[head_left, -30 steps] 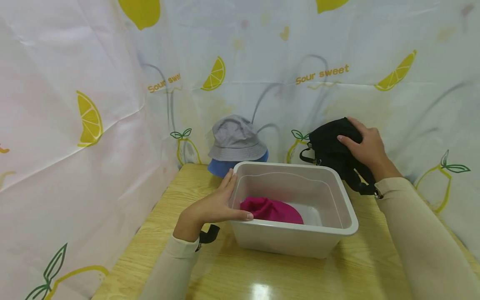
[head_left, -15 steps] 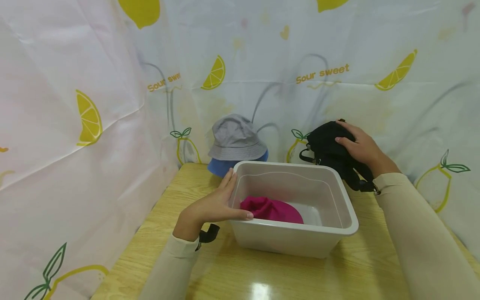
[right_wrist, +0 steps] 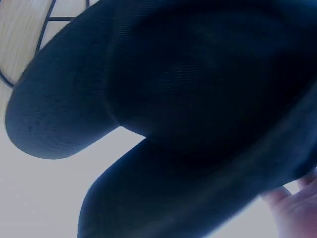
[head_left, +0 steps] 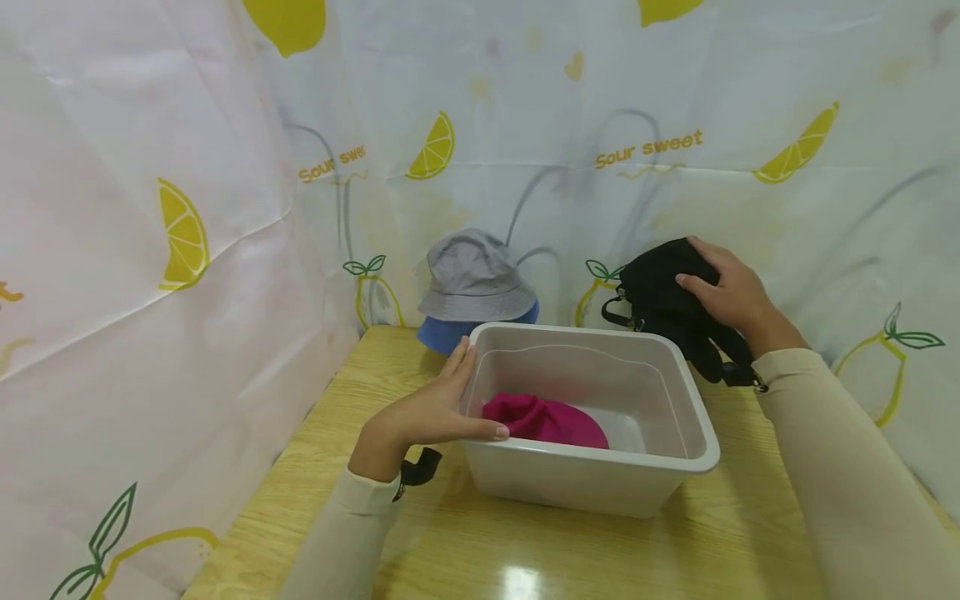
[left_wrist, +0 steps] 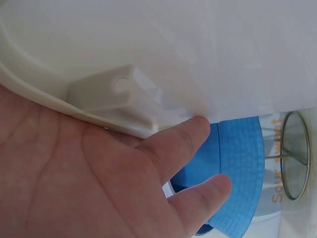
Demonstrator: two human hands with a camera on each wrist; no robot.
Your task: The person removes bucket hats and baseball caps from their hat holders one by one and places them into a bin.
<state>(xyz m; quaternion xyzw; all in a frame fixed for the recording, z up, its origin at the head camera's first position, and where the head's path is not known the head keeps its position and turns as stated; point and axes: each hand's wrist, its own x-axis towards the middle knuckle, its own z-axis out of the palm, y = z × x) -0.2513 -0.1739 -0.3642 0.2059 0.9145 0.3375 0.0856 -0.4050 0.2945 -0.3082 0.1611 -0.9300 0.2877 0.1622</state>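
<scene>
My left hand rests against the left end of a pale plastic bin, thumb on the front rim and straight fingers along the side. In the left wrist view, the fingers touch the bin from outside, below its rim. Behind the right end of the bin, my right hand grips a black cap, thumb on the near side. The dark cloth of this cap fills most of the right wrist view, with fingertips at the lower right. Inside the bin lies a magenta cap.
A grey bucket hat sits over a blue bucket hat, behind the bin's left corner. The bin stands on a wood-grain table. A lemon-print sheet hangs along the back and left.
My right hand and the black cap dipped slightly half a second ago, and are now about where they were a second ago. The left hand and the bin have kept their places.
</scene>
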